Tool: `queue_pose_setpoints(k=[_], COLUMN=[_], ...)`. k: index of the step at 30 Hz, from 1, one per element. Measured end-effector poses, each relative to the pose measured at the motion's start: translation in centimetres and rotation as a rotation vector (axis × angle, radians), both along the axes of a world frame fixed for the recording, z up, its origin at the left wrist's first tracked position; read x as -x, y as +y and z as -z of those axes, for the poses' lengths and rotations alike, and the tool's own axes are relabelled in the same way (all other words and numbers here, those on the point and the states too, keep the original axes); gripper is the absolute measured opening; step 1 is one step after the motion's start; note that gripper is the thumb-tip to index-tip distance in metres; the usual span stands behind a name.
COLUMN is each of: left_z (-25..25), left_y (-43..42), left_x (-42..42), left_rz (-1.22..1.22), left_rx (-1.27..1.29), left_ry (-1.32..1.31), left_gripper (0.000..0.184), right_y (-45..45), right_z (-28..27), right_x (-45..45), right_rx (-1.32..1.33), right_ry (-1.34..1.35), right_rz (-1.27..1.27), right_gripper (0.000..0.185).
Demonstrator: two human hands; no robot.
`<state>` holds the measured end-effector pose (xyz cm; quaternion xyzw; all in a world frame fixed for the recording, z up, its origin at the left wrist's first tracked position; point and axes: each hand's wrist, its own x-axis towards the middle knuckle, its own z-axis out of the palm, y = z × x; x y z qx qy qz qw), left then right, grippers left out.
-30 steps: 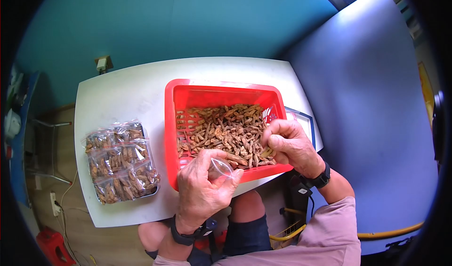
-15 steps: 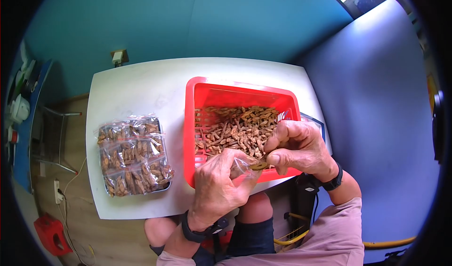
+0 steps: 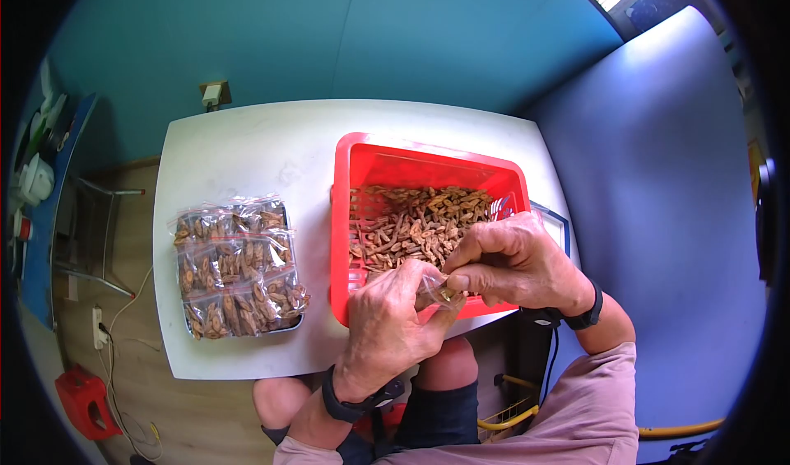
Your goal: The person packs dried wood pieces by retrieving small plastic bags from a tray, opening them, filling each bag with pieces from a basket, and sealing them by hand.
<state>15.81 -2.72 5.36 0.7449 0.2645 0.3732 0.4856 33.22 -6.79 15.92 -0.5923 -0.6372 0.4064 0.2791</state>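
Note:
My left hand (image 3: 395,321) holds a small clear plastic bag (image 3: 436,288) by its opening, in front of the red basket (image 3: 341,218). The fingertips of my right hand (image 3: 522,263) are pinched at the mouth of the bag, on a small yellowish-brown piece (image 3: 448,295) partly hidden by the fingers and the plastic. Many dried brown pieces (image 3: 420,218) lie in the basket behind both hands. To the left, a tray (image 3: 298,321) carries several filled zip bags (image 3: 239,263) of similar brown pieces.
The basket and tray stand on a white table (image 3: 222,152). A dark-edged flat frame (image 3: 559,222) lies partly behind the basket. A wall socket with a plug (image 3: 212,95) is behind the table. A red plastic object (image 3: 86,403) stands on the floor at left.
My right hand has moved from over the basket's right side to the small bag, bringing a piece to its mouth. The view has shifted, so the table appears farther right.

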Motion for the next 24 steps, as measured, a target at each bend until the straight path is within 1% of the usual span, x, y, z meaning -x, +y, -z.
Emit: queue_pose_setpoints(k=[2, 4, 5, 7, 11, 13, 14, 16, 17, 19, 20, 22, 24], left_z=[0.0, 0.0, 0.0, 0.0, 0.1, 0.6, 0.5, 0.2, -0.1, -0.8, -1.2, -1.6, -2.2], left_y=[0.0, 0.0, 0.1, 0.1, 0.1, 0.1, 0.1, 0.2, 0.2, 0.1, -0.1, -0.7, -2.2], left_x=[0.0, 0.1, 0.1, 0.1, 0.1, 0.1, 0.2, 0.3, 0.5, 1.0, 1.4, 2.3, 2.7], left_rz=[-0.002, 0.007, 0.006, 0.017, 0.034, 0.055, 0.055, 0.073, 0.073, 0.164, 0.162, 0.350, 0.344], left_rx=[-0.006, -0.006, -0.005, -0.019, -0.006, 0.024, 0.023, -0.010, -0.012, 0.125, 0.116, 0.175, 0.175], left_ry=[-0.002, 0.024, 0.024, 0.004, 0.008, 0.047, 0.047, 0.035, 0.036, -0.027, -0.024, -0.113, -0.102], left_gripper=[0.038, 0.038, 0.038, 0.029, 0.029, 0.039, 0.039, 0.047, 0.047, 0.059, 0.059, 0.074, 0.075], right_y=[0.1, 0.2, 0.2, 0.2, 0.4, 0.4, 0.3, -0.1, -0.4, -1.3, -1.9, -3.4, -5.4], right_z=[-0.1, 0.1, 0.1, 0.3, 1.4, 1.7, 1.7, 1.7, 1.9, 2.0, 1.6, 0.8, 0.7], right_x=[0.1, 0.1, 0.1, 0.0, -0.2, -0.1, -0.1, -0.1, -0.1, 0.1, 0.1, 0.2, 0.2], right_rx=[0.007, -0.068, -0.067, -0.015, -0.002, 0.055, 0.054, 0.027, 0.025, -0.064, -0.073, 0.212, 0.182], right_ry=[-0.047, -0.089, -0.089, -0.085, -0.016, 0.019, 0.019, -0.059, -0.058, -0.042, -0.040, 0.174, 0.227], right_rz=[-0.017, -0.119, -0.120, -0.145, -0.175, -0.148, -0.149, -0.123, -0.123, -0.085, -0.087, 0.071, 0.071], right_gripper=[0.016, 0.015, 0.015, 0.015, 0.015, 0.016, 0.016, 0.017, 0.017, 0.018, 0.018, 0.017, 0.017])
